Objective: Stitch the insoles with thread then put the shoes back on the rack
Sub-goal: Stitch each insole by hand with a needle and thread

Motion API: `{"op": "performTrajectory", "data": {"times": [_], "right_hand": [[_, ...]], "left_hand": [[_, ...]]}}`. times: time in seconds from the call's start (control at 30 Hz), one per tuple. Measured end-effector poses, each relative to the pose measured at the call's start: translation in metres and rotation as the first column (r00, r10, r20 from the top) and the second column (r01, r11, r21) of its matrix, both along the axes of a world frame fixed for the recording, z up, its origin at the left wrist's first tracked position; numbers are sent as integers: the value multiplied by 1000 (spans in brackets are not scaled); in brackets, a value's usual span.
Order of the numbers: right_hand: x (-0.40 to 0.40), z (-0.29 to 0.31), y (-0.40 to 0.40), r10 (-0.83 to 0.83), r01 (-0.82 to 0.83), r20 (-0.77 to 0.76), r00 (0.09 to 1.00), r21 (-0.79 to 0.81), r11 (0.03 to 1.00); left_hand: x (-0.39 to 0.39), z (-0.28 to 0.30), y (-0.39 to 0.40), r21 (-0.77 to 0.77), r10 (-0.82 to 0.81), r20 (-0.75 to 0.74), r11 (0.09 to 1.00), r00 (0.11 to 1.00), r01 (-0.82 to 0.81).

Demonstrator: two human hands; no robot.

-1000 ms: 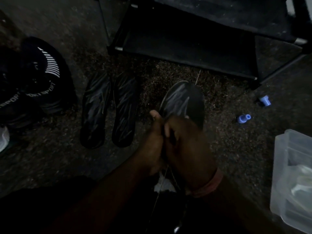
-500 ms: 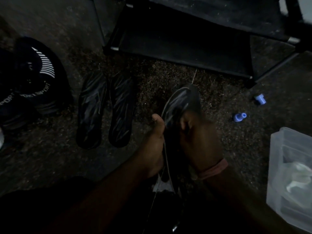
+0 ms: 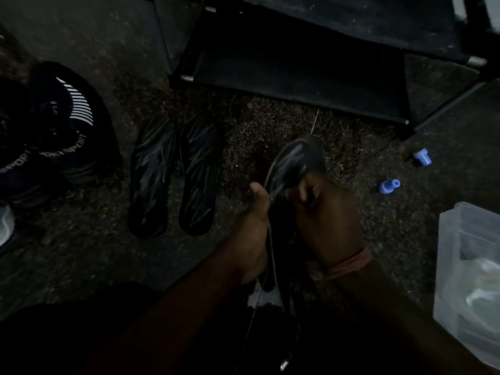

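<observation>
In dim light, both my hands hold one dark insole (image 3: 296,161) upright over the floor. My left hand (image 3: 255,231) grips its left edge, thumb up. My right hand (image 3: 324,217) grips its right side with curled fingers; a needle is not discernible there. A pale thread (image 3: 270,255) hangs down between my hands. A thin strand of thread (image 3: 315,121) also sticks up past the insole's tip. Two more dark insoles (image 3: 150,177) (image 3: 198,174) lie side by side on the floor to the left. Black shoes (image 3: 62,125) with white stripes sit at the far left.
A black shoe rack (image 3: 297,63) stands low at the back. Two small blue caps (image 3: 388,185) (image 3: 422,156) lie on the floor at right. A clear plastic container (image 3: 468,280) sits at the right edge. The floor is dark speckled carpet.
My right hand slid from over my left hand out to the right side of the insole. The insole tilted onto its edge, showing less of its face.
</observation>
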State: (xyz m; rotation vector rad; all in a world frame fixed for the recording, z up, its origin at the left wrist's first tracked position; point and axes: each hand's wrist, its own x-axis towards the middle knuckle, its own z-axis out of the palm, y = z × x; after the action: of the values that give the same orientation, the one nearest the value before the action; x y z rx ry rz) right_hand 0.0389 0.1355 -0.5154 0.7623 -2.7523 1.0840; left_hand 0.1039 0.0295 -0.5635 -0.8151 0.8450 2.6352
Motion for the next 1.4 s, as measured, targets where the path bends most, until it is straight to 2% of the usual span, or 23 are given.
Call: {"op": "performTrajectory", "data": {"times": [0.17,0.3,0.43,0.47,0.53,0.6,0.7,0.77,0.83,0.93,1.0,1.13,1.2,1.27,1.33,1.4], "right_hand": [[30,8,-19,173,-173,3,985,-17,985],[0,2,4,-28,28,-12,1000,-6,1000],[30,10,-18,181,-182,-30,983,-2,983],[25,9,-16,169,-169,-28,985,-15,985],[4,5,-4,25,-25,-21,999,8,1000],[-9,3,11,-117,121,121,986,-20,992],[-3,12,6,-58,197,454,889,-267,943],[-5,14,2,-41,246,493,869,-359,900],[-11,15,2,-52,270,518,854,-354,896],[-9,11,3,7,304,672,741,-343,889],[-5,9,0,48,245,667,743,-338,909],[7,11,-9,174,6,497,850,-339,941],[12,7,-9,240,-145,391,888,-258,955],[16,1,-9,323,-278,326,888,-179,944],[21,-3,-11,371,-338,310,875,-158,928],[25,-3,-13,331,-297,320,888,-150,943]], "left_hand": [[0,1,-6,39,76,-5,996,997,-76],[0,1,2,30,57,-20,998,998,-56],[2,5,-4,32,53,-22,998,998,-53],[1,5,-5,27,67,-26,997,997,-66],[0,7,-5,51,42,-53,998,998,-39],[-2,12,-7,82,-7,-74,997,997,13],[-3,12,-19,156,0,-112,988,994,18],[-4,9,-27,193,59,-129,981,990,-33],[-5,9,-32,211,76,-145,976,987,-45],[-5,10,-39,237,104,-148,969,983,-67],[-4,12,-43,221,112,-133,972,985,-81],[-6,15,-41,227,124,-99,969,987,-99],[-7,15,-41,230,130,-88,967,988,-107],[-7,14,-41,211,116,-74,973,990,-98],[-8,9,-41,163,126,-34,979,991,-119],[-8,5,-39,159,142,-22,978,990,-137]]}}
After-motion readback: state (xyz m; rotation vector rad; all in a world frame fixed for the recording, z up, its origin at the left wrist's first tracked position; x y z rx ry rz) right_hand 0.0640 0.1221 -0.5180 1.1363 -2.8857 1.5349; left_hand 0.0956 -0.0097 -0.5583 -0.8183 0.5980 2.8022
